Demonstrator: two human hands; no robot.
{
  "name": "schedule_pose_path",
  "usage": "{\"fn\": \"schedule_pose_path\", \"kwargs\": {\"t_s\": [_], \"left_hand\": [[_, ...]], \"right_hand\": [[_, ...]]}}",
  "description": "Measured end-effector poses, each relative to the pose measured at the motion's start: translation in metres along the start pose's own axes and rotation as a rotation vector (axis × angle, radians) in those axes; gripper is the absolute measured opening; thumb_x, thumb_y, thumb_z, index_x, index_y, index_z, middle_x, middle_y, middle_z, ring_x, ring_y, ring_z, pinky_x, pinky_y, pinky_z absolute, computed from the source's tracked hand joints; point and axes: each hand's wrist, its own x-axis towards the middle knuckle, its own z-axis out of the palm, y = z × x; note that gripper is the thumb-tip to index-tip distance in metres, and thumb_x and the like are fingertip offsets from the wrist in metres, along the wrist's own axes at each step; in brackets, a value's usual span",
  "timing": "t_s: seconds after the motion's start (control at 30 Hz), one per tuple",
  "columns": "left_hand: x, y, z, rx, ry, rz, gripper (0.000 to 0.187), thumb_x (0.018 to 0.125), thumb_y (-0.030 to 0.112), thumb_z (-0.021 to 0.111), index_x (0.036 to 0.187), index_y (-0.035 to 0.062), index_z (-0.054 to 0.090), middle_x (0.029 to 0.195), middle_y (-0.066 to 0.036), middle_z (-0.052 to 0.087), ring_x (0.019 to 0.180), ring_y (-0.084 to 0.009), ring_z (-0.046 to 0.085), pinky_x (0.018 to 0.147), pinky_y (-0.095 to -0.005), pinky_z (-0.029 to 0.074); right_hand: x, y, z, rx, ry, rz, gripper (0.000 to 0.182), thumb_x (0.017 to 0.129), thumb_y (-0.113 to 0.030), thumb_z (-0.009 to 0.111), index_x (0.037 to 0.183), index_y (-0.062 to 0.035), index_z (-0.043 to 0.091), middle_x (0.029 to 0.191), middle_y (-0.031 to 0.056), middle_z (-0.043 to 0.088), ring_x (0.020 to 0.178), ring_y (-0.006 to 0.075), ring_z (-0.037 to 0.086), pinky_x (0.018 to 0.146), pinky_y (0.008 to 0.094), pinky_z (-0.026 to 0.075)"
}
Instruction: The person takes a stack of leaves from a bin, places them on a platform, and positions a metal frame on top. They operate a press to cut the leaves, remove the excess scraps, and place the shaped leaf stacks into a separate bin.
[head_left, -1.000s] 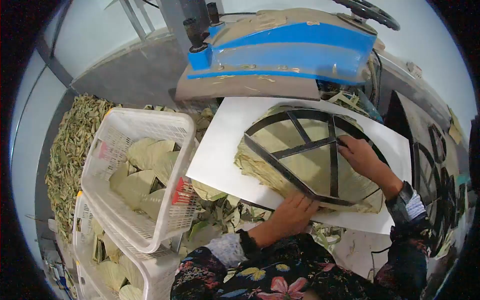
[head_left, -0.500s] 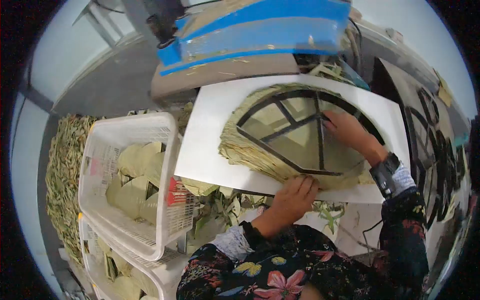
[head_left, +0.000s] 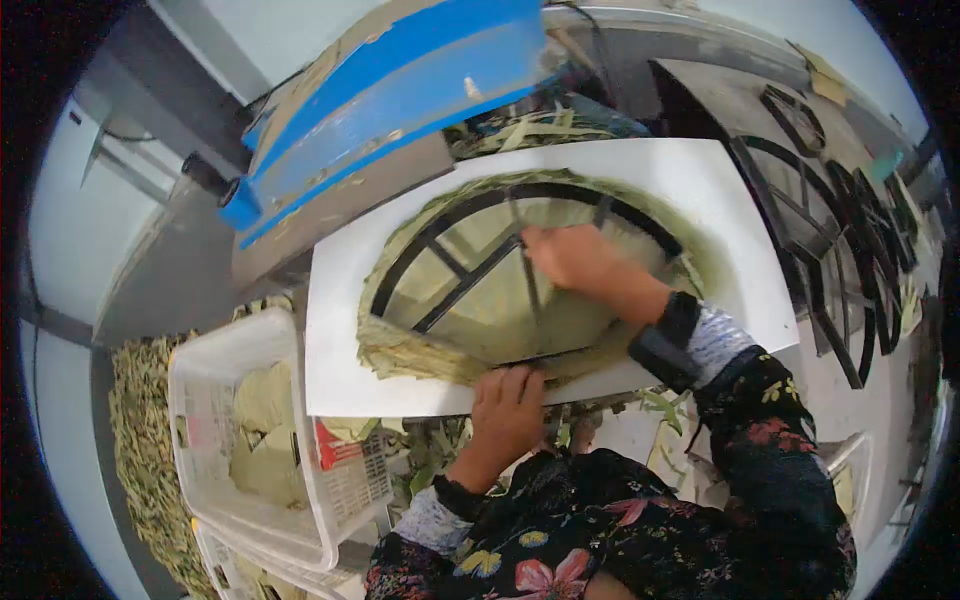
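Observation:
On a white board (head_left: 335, 370) lies a rounded stack of greenish leaves (head_left: 400, 360). A black fan-shaped cutting die (head_left: 463, 297), with bars dividing it into several compartments, rests on top of the stack. My right hand (head_left: 580, 262) grips the die by its inner bars, the fingers closed around the metal. At the near edge of the stack is my left hand (head_left: 507, 415), its fingers held together and curled over the leaves close to the die's rim. The left thumb is hidden.
A machine with a blue front (head_left: 400, 100) stands behind the board. To the left, a white plastic basket (head_left: 325, 500) holds cut leaf pieces (head_left: 268, 440), beside a heap of leaf scraps (head_left: 140, 430). More black dies (head_left: 850, 250) lie on the right.
The view has turned, so the board, stack and machine appear further left and tilted. My right hand still grips the die, and my left hand stays at the near edge.

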Motion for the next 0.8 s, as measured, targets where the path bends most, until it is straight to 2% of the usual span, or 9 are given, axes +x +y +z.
{"fn": "schedule_pose_path", "kwargs": {"t_s": [0.1,0.2,0.3,0.43,0.5,0.73,0.8], "left_hand": [[-0.003,-0.001,0.002,-0.024,-0.047,0.028,0.032,0.069,0.01,0.059,0.101,0.0031,0.057,0.102,-0.014,0.05,0.094,-0.0313,0.048,0.08,-0.0427,0.04],[0.002,0.003,-0.003,0.025,-0.027,0.014,0.026,0.069,0.009,0.056,0.095,0.006,0.06,0.1,-0.008,0.051,0.094,-0.0273,0.047,0.08,-0.0393,0.04],[-0.003,0.003,0.0,0.024,-0.056,0.002,0.03,0.069,0.008,0.058,0.099,0.006,0.061,0.1,-0.008,0.051,0.095,-0.0271,0.047,0.081,-0.0392,0.04],[0.003,0.007,-0.007,0.068,-0.03,0.033,0.033,0.068,0.006,0.058,0.102,0.0054,0.061,0.101,-0.008,0.051,0.096,-0.0267,0.047,0.081,-0.0397,0.039],[0.002,0.005,-0.008,0.045,-0.034,0.062,0.034,0.068,0.006,0.059,0.101,0.0049,0.061,0.102,-0.008,0.05,0.097,-0.0266,0.046,0.081,-0.0397,0.039],[-0.006,-0.002,0.001,0.033,-0.028,0.099,0.031,0.067,0.008,0.059,0.098,0.0054,0.063,0.1,-0.007,0.05,0.095,-0.0255,0.045,0.081,-0.0388,0.038],[-0.003,-0.001,-0.001,0.042,-0.002,0.096,0.031,0.067,0.008,0.058,0.098,0.0052,0.062,0.099,-0.007,0.049,0.093,-0.0251,0.045,0.081,-0.0386,0.038]], "right_hand": [[0.0,-0.005,-0.013,0.012,-0.021,0.005,0.019,0.083,-0.015,0.049,0.097,-0.0024,0.049,0.069,0.0158,0.063,0.064,0.0337,0.063,0.052,0.0427,0.05],[-0.005,-0.013,-0.028,-0.002,-0.033,-0.024,0.018,0.078,-0.008,0.05,0.093,0.0021,0.05,0.067,0.0148,0.063,0.063,0.031,0.064,0.051,0.0403,0.051],[-0.005,-0.012,-0.025,0.025,0.087,-0.082,0.017,0.077,-0.008,0.052,0.092,0.0008,0.051,0.066,0.0145,0.063,0.061,0.0303,0.064,0.05,0.04,0.051],[-0.008,-0.017,-0.035,0.048,0.044,-0.023,0.016,0.077,-0.008,0.052,0.091,0.0001,0.052,0.068,0.0153,0.063,0.063,0.0297,0.065,0.051,0.0396,0.051],[-0.007,-0.019,-0.039,0.074,-0.029,0.012,0.018,0.078,-0.008,0.051,0.094,-0.0003,0.053,0.07,0.0143,0.065,0.065,0.0295,0.065,0.051,0.0389,0.051],[-0.002,-0.025,-0.035,0.039,-0.086,0.039,0.027,0.08,-0.01,0.05,0.104,0.0021,0.052,0.074,0.0125,0.066,0.069,0.0294,0.066,0.055,0.039,0.052],[-0.002,-0.03,-0.035,0.079,-0.151,0.106,0.032,0.081,-0.009,0.049,0.11,0.0025,0.05,0.076,0.0133,0.066,0.07,0.0292,0.066,0.057,0.0395,0.052]]}}
